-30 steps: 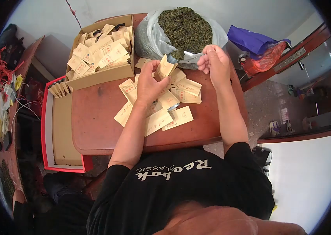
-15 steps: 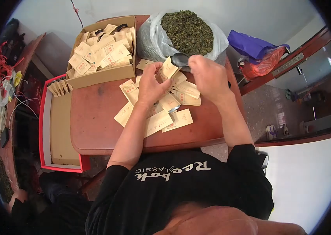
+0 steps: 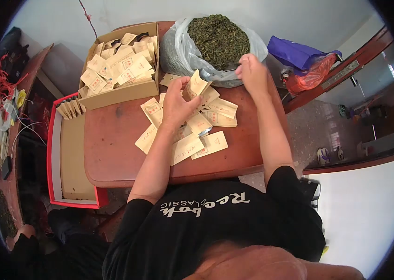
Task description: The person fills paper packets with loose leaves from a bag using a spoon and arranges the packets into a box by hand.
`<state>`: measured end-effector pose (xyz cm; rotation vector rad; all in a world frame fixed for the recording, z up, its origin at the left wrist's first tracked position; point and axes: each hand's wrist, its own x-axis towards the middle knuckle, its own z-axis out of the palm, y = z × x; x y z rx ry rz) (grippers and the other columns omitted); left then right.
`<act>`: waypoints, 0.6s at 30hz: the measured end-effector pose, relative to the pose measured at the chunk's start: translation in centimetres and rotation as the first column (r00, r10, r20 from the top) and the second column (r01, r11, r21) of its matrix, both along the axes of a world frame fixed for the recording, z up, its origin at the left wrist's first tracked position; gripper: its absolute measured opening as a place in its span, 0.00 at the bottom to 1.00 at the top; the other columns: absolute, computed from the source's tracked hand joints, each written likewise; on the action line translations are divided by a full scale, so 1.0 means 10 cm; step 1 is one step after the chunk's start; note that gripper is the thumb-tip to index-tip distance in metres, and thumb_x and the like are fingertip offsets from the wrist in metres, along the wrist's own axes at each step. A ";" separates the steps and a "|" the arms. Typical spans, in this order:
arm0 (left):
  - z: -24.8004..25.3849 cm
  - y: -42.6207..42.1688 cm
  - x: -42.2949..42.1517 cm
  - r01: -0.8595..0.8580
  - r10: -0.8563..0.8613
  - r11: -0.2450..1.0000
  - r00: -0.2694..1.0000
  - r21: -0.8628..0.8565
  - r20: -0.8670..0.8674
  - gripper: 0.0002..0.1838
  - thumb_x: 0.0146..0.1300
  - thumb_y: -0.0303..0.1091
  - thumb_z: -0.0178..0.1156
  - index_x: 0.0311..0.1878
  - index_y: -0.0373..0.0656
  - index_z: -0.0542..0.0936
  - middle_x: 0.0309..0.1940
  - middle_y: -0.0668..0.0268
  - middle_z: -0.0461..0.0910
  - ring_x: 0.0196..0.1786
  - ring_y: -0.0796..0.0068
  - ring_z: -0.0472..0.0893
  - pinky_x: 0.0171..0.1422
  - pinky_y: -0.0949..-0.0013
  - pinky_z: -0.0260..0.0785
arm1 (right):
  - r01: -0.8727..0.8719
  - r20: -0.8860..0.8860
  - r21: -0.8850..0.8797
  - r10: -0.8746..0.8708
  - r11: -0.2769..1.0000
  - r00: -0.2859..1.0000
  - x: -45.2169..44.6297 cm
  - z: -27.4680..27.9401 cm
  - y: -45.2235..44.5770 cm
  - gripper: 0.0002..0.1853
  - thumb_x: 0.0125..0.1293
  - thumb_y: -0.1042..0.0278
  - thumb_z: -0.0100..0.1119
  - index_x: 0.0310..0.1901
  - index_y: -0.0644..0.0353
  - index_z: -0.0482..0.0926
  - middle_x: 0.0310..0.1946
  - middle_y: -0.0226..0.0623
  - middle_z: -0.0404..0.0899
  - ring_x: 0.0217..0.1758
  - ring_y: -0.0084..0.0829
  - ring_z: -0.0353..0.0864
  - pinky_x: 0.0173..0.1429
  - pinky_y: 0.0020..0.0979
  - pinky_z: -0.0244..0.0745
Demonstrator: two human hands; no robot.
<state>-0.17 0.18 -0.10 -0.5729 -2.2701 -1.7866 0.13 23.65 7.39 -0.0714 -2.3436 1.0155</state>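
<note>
My left hand (image 3: 178, 106) pinches a tan paper packet (image 3: 198, 85), held upright with its opening upward over the table. More tan packets with red print (image 3: 211, 144) lie in a loose pile under and around that hand. My right hand (image 3: 253, 74) is closed at the front right rim of a clear plastic bag (image 3: 173, 51) heaped with dried green leaves (image 3: 219, 39). It grips a dark scoop, whose bowl is hard to make out against the leaves.
A cardboard box (image 3: 120, 95) full of packets stands at the table's back left. A red-rimmed box (image 3: 52, 154) with a row of packets is beside it. Purple and red bags (image 3: 295, 56) are at right. Another person's hand (image 3: 22, 233) shows at lower left.
My right hand has moved the scoop away from the packet's mouth, rightward to the leaf bag. My left hand still holds the packet in nearly the same spot.
</note>
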 end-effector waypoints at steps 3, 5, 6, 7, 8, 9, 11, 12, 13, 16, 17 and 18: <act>-0.02 -0.01 -0.02 -0.014 0.014 1.000 0.999 -0.020 -0.032 0.30 0.50 0.29 0.74 0.58 0.40 0.76 0.51 0.62 0.79 0.54 0.69 0.78 0.58 0.66 0.75 | 0.009 -0.084 -0.185 -0.025 0.983 0.996 -0.11 -0.24 -0.05 0.13 0.75 0.66 0.46 0.40 0.66 0.78 0.21 0.39 0.83 0.22 0.26 0.82 0.32 0.30 0.76; -0.02 -0.02 -0.01 -0.020 0.019 0.999 0.999 -0.029 -0.028 0.30 0.50 0.29 0.74 0.58 0.39 0.76 0.51 0.62 0.78 0.54 0.69 0.78 0.57 0.66 0.75 | -0.001 -0.103 -0.276 -0.029 0.961 0.994 -0.10 -0.30 -0.05 0.14 0.76 0.65 0.45 0.41 0.67 0.77 0.22 0.37 0.83 0.22 0.24 0.81 0.31 0.28 0.76; 0.01 -0.01 0.00 -0.019 0.019 1.000 1.000 -0.019 -0.007 0.30 0.50 0.29 0.74 0.58 0.39 0.76 0.51 0.62 0.78 0.54 0.69 0.78 0.57 0.66 0.75 | -0.009 -0.117 -0.315 -0.029 0.949 0.993 -0.11 -0.32 -0.02 0.14 0.76 0.65 0.45 0.41 0.66 0.77 0.22 0.37 0.83 0.22 0.24 0.81 0.31 0.28 0.76; 0.02 -0.01 0.00 -0.019 0.019 1.000 1.000 -0.011 0.015 0.30 0.50 0.29 0.74 0.58 0.39 0.76 0.51 0.62 0.78 0.54 0.69 0.78 0.57 0.66 0.75 | -0.017 -0.128 -0.354 -0.030 0.935 0.991 -0.11 -0.33 0.00 0.14 0.76 0.65 0.45 0.41 0.66 0.77 0.22 0.37 0.83 0.22 0.24 0.80 0.30 0.28 0.75; 0.01 -0.01 0.00 -0.014 0.014 1.000 1.000 -0.007 0.008 0.30 0.50 0.29 0.75 0.58 0.39 0.76 0.51 0.62 0.79 0.54 0.69 0.78 0.58 0.66 0.74 | -0.028 -0.126 -0.386 -0.022 0.922 0.992 -0.10 -0.34 0.03 0.14 0.76 0.64 0.45 0.41 0.66 0.77 0.23 0.37 0.83 0.22 0.23 0.80 0.29 0.27 0.74; 0.00 0.00 -0.02 -0.011 0.011 1.000 1.000 -0.001 0.000 0.30 0.50 0.30 0.75 0.58 0.39 0.76 0.51 0.61 0.79 0.54 0.68 0.78 0.59 0.65 0.73 | -0.042 -0.125 -0.415 -0.011 0.909 0.992 -0.09 -0.31 0.07 0.14 0.76 0.64 0.45 0.41 0.65 0.77 0.23 0.36 0.83 0.22 0.22 0.79 0.29 0.26 0.73; -0.02 0.00 -0.01 -0.013 0.013 1.000 1.000 0.000 -0.002 0.30 0.49 0.30 0.75 0.58 0.40 0.76 0.51 0.61 0.79 0.54 0.68 0.78 0.61 0.64 0.72 | -0.059 -0.108 -0.479 0.009 0.876 0.994 -0.04 -0.27 0.11 0.13 0.77 0.63 0.45 0.42 0.64 0.76 0.24 0.36 0.83 0.22 0.21 0.78 0.27 0.24 0.71; -0.01 0.00 -0.01 -0.017 0.017 1.000 1.000 -0.003 -0.002 0.30 0.49 0.30 0.75 0.57 0.40 0.77 0.51 0.61 0.79 0.54 0.67 0.78 0.62 0.64 0.71 | -0.066 -0.098 -0.512 0.018 0.857 0.995 0.00 -0.22 0.11 0.13 0.77 0.63 0.45 0.42 0.63 0.76 0.25 0.35 0.83 0.22 0.20 0.78 0.27 0.23 0.69; 0.01 -0.01 -0.01 -0.022 0.022 1.000 1.000 -0.006 -0.002 0.30 0.49 0.30 0.75 0.57 0.40 0.77 0.51 0.61 0.80 0.54 0.67 0.78 0.62 0.63 0.71 | -0.072 -0.089 -0.544 0.028 0.836 0.996 0.03 -0.16 0.09 0.13 0.77 0.63 0.45 0.42 0.62 0.76 0.25 0.35 0.83 0.22 0.20 0.77 0.26 0.22 0.68; 0.04 -0.01 0.01 -0.034 0.033 0.999 0.999 -0.040 -0.022 0.30 0.49 0.30 0.75 0.57 0.40 0.77 0.50 0.62 0.80 0.54 0.67 0.79 0.62 0.64 0.71 | -0.148 -0.100 -0.611 0.109 0.778 0.989 0.16 -0.03 0.02 0.13 0.78 0.61 0.45 0.42 0.61 0.76 0.25 0.33 0.82 0.21 0.18 0.76 0.24 0.19 0.65; 0.04 -0.01 0.02 -0.032 0.031 0.999 0.999 -0.040 -0.019 0.30 0.49 0.30 0.76 0.57 0.40 0.77 0.50 0.62 0.80 0.54 0.67 0.79 0.62 0.64 0.71 | -0.178 -0.110 -0.621 0.140 0.763 0.984 0.19 0.01 0.01 0.13 0.78 0.61 0.45 0.42 0.61 0.76 0.25 0.33 0.82 0.21 0.18 0.76 0.24 0.19 0.65; 0.04 -0.01 0.01 -0.029 0.029 0.999 0.999 -0.039 -0.019 0.30 0.49 0.30 0.76 0.57 0.40 0.77 0.49 0.62 0.80 0.54 0.67 0.79 0.62 0.64 0.71 | -0.199 -0.097 -0.606 0.177 0.770 0.979 0.22 0.05 -0.01 0.13 0.78 0.61 0.45 0.42 0.60 0.76 0.24 0.32 0.81 0.21 0.18 0.75 0.24 0.19 0.65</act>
